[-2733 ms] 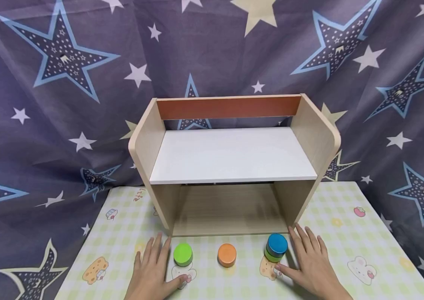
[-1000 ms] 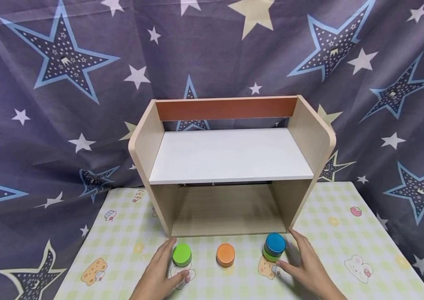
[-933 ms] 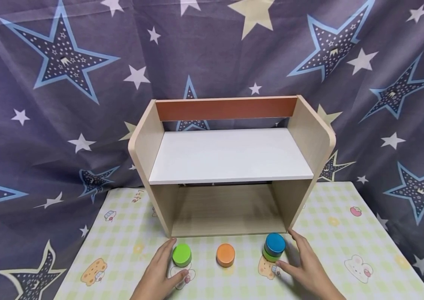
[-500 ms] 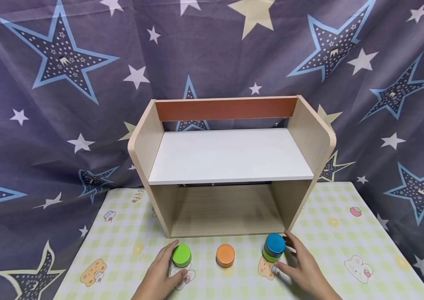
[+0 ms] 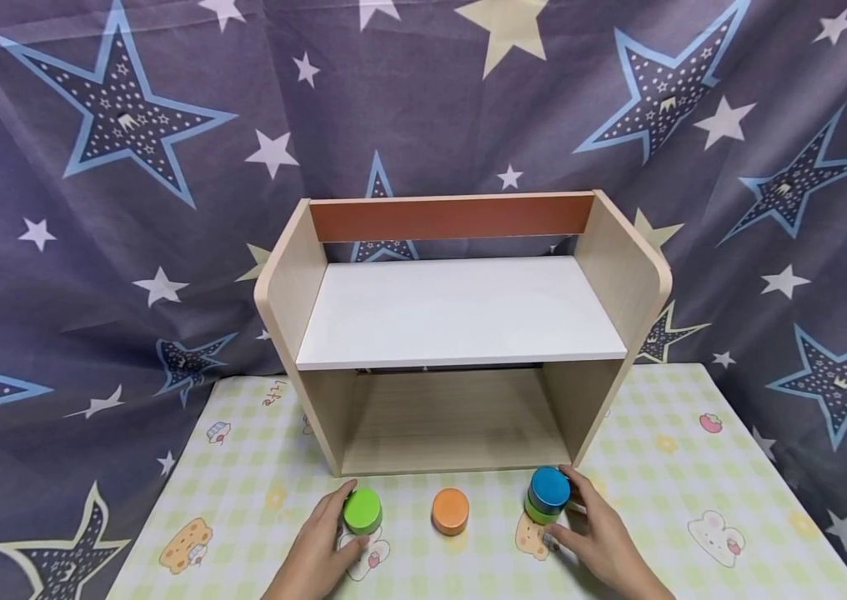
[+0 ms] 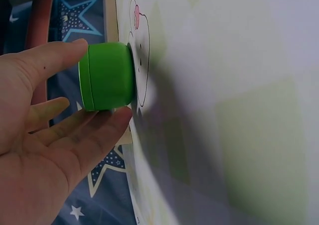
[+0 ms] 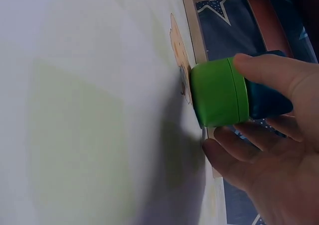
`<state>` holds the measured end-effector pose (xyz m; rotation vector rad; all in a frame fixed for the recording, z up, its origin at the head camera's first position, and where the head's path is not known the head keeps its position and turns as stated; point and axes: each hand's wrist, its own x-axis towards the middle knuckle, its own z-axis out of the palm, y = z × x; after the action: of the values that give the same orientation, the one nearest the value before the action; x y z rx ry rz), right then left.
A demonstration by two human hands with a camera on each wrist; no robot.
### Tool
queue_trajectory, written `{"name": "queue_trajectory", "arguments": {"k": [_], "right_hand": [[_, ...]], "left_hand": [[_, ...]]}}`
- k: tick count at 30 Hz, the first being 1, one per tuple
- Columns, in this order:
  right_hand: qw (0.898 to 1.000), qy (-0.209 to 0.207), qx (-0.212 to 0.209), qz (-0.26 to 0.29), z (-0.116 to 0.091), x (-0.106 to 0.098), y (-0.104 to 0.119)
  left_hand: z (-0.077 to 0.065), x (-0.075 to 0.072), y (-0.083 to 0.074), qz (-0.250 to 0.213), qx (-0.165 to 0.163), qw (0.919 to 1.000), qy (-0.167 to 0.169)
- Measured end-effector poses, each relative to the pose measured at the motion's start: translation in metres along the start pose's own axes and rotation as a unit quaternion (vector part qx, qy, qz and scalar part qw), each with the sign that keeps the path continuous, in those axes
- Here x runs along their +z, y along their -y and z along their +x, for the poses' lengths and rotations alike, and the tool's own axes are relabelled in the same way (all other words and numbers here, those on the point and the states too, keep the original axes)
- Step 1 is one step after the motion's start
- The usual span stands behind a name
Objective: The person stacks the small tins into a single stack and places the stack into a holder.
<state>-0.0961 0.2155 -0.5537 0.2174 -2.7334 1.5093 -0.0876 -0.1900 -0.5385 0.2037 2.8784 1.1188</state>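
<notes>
Checked cloth [image 5: 243, 492] spreads out sideways, wooden shelf [image 5: 461, 421] close ahead; my left hand [image 5: 314, 546] parts loosely round a smooth green cylinder [image 5: 363, 510], right hand [image 5: 603, 537] round a blue-on-green stack [image 5: 548, 493], neither gripping.

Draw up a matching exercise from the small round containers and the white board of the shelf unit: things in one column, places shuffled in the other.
Things
1. Orange container
2. Blue container
3. White board
4. Lone green container

Places
A. Inside the shelf unit, above its floor
B. Stacked on a green container
C. Nearest the left hand
D. Middle of the row of containers

Pairs: 1-D, 2-B, 3-A, 4-C
</notes>
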Motion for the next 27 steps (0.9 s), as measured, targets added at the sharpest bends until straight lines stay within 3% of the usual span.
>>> {"name": "queue_trajectory", "arguments": {"k": [14,27], "right_hand": [[1.000,-0.015,-0.005,0.005,0.0008,0.0024,-0.0056],[1.000,-0.020,-0.015,0.008,0.0014,0.0027,-0.0073]], "left_hand": [[0.0059,0.0011,0.0044,0.019,0.016,0.9997,-0.004],[0.0072,-0.0005,0.0035,-0.010,0.011,0.9999,-0.003]]}}
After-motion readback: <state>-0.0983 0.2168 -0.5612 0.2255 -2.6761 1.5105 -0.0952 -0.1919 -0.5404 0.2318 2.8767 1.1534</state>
